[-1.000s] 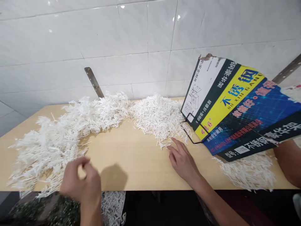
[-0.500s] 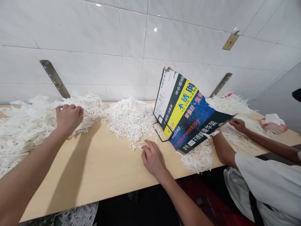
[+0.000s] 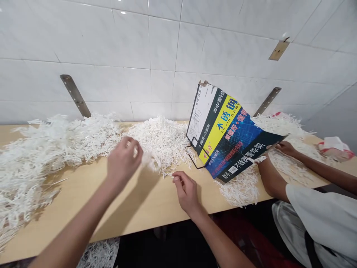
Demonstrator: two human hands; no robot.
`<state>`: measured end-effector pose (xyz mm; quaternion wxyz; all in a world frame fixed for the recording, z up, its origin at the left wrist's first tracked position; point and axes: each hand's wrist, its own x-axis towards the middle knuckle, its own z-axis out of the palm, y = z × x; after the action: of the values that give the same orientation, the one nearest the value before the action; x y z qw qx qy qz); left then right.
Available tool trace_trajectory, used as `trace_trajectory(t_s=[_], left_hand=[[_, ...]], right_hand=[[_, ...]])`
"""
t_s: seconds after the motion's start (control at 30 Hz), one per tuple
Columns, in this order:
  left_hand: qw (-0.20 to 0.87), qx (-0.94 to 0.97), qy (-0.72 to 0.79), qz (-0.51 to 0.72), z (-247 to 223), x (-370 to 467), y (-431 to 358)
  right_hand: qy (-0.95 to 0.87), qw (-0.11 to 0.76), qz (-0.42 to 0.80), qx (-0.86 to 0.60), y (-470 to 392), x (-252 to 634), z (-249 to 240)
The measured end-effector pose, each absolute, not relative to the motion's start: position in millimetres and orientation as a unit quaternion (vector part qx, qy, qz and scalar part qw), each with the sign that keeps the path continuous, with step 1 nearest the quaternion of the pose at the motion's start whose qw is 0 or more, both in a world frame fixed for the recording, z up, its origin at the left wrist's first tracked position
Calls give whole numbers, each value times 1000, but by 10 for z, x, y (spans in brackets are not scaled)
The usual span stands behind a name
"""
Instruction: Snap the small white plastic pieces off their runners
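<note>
My left hand (image 3: 124, 158) is raised above the wooden table (image 3: 111, 201), its fingers curled around some white strips, a few of which trail out to the right. On the table beyond my hands lies a middle pile of white strips (image 3: 160, 137), and a larger pile (image 3: 55, 145) spreads out on the left. At the near edge of the middle pile is my right hand (image 3: 186, 190), fingers bent and fingertips pinched at a thin white strip.
A printed cardboard sheet (image 3: 223, 137) leans on a black wire stand (image 3: 197, 163) right of the middle pile. Beyond it are a person's hand (image 3: 287, 148) and white sleeve (image 3: 320, 208), more strips, and a red-and-white bag (image 3: 334, 147). Metal brackets (image 3: 76, 96) are on the tiled wall.
My left hand has moved right from the left pile toward the middle pile, with white strips now showing in it. My right hand's fingers have drawn closer together. The view has shifted slightly left.
</note>
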<state>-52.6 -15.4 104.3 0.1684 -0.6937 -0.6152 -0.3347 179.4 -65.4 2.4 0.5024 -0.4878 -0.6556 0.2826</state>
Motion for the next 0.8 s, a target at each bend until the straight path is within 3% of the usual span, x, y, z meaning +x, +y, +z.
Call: trace_trajectory(t_s=[0.13, 0.27, 0.37, 0.53, 0.6, 0.8], left_hand=[[94, -765, -577, -270, 464, -65, -628], [45, -803, -548, -231, 282, 42, -1011], [34, -823, -495, -278, 276, -124, -1164], [160, -744, -433, -484, 249, -674, -938], [107, -712, -475, -507, 230, -872, -699], [-92, -786, -474, -386, 23, -1110, -95]], right_hand=[[-457, 490, 599, -438, -586, 1377, 158], [-339, 502, 673, -424, -435, 1126, 229], [-355, 486, 667, -440, -399, 1083, 219], [-489, 502, 573, -425, -524, 1138, 257], [-552, 517, 517, -401, -618, 1201, 319], [-657, 602, 357, -281, -950, 1487, 431]])
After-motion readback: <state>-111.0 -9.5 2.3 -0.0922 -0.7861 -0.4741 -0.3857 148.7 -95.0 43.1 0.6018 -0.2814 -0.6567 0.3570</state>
